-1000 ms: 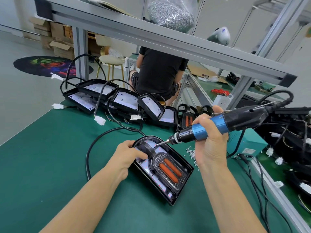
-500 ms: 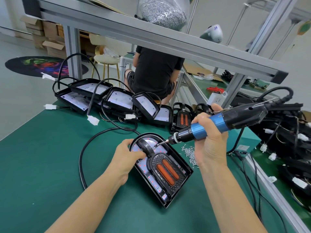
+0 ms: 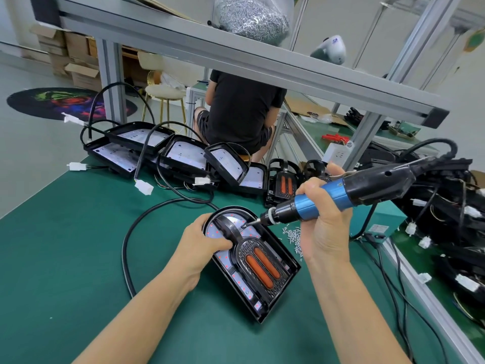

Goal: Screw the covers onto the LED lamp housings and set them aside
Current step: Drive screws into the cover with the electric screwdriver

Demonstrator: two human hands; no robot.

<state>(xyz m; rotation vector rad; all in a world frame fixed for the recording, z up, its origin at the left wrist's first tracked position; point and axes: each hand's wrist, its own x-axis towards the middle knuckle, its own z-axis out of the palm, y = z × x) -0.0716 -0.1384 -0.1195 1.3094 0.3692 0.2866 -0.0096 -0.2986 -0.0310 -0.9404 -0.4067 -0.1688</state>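
A black LED lamp housing (image 3: 278, 298) lies on the green mat (image 3: 65, 258) in front of me. A black cover with two orange strips (image 3: 262, 266) sits in it. My left hand (image 3: 202, 245) grips the housing's rounded left end, thumb on the cover's stem. My right hand (image 3: 322, 227) holds a blue and black electric screwdriver (image 3: 341, 195). Its bit touches the cover near the rounded top. A small heap of loose screws (image 3: 294, 237) lies just right of the housing.
Several open lamp housings (image 3: 183, 156) with cables and white plugs lie in a row at the mat's far edge. A tangle of black lamps and wires (image 3: 446, 206) fills the right side. A person in black sits behind the bench. An aluminium shelf (image 3: 236, 56) crosses overhead.
The screwdriver bit has come down onto the cover near the rounded end. My left hand keeps its hold on the housing, which has barely shifted.
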